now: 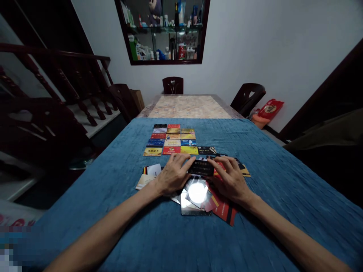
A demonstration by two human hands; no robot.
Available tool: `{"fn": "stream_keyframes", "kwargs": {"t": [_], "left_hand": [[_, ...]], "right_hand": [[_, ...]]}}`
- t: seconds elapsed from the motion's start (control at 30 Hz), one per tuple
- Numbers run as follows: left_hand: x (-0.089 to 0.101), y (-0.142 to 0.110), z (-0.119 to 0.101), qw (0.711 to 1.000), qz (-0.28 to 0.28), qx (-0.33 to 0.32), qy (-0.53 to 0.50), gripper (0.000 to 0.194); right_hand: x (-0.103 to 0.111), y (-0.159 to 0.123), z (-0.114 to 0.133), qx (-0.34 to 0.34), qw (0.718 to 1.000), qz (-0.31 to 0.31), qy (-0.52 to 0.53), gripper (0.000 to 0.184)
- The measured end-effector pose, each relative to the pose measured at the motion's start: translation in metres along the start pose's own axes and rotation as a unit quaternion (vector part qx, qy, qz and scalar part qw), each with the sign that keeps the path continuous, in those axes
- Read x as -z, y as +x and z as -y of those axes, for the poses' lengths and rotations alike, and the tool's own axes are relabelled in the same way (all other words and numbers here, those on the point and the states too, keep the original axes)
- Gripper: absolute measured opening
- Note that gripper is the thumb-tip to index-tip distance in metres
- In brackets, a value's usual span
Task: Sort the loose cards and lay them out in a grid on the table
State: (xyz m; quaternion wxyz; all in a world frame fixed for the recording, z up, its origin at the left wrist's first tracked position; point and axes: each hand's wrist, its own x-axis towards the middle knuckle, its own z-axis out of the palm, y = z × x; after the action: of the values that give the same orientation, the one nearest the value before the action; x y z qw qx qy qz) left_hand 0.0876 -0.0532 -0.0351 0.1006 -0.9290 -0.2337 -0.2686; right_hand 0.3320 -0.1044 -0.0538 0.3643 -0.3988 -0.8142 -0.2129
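Between my two hands is a black card (202, 168) with pale lettering, held over a loose pile of cards. My left hand (174, 173) pinches its left end, and my right hand (229, 177) has its right end between thumb and fingers. Under them lie a glossy card (195, 207) with a bright glare and a red card (227, 211) with a dark stripe. A cream card (144, 181) and a white card (154, 170) rest left of my left hand. Beyond the hands, several cards lie in neat rows, among them a gold card (152, 152) and a black patterned card (207, 150).
A blue cloth (113, 181) covers the near table; its far end shows a patterned top (190, 105). Dark wooden chairs (172, 85) stand around it. A stair railing (56, 68) is at the left, a red bag (270, 109) at the right, and a wall cabinet (167, 30) behind.
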Motion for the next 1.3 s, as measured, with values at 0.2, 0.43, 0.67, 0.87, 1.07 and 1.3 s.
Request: {"fn": "stream_keyframes", "kwargs": {"t": [0.2,0.43,0.67,0.87,1.07,1.3], "left_hand": [[0.011,0.007,0.004,0.999,0.034,-0.005,0.018,0.047],[0.021,0.009,0.014,0.998,0.055,-0.002,0.031,0.049],[0.03,0.017,0.038,0.998,0.047,0.016,0.032,0.052],[0.039,0.029,0.068,0.996,0.063,0.06,0.032,0.053],[0.046,0.04,0.105,0.99,0.086,0.109,0.039,0.05],[0.05,0.051,0.152,0.981,0.099,0.159,0.058,0.045]], "right_hand": [[-0.001,0.001,0.0,-0.022,1.0,0.012,0.002,0.061],[-0.006,0.011,-0.001,-0.008,0.999,0.038,0.004,0.058],[-0.011,0.046,-0.007,-0.002,0.997,0.068,0.029,0.056],[-0.033,0.083,-0.022,0.008,0.997,0.07,0.03,0.054],[-0.063,0.125,-0.04,0.015,0.996,0.088,0.028,0.054],[-0.098,0.177,-0.054,-0.005,0.987,0.16,0.009,0.049]]}}
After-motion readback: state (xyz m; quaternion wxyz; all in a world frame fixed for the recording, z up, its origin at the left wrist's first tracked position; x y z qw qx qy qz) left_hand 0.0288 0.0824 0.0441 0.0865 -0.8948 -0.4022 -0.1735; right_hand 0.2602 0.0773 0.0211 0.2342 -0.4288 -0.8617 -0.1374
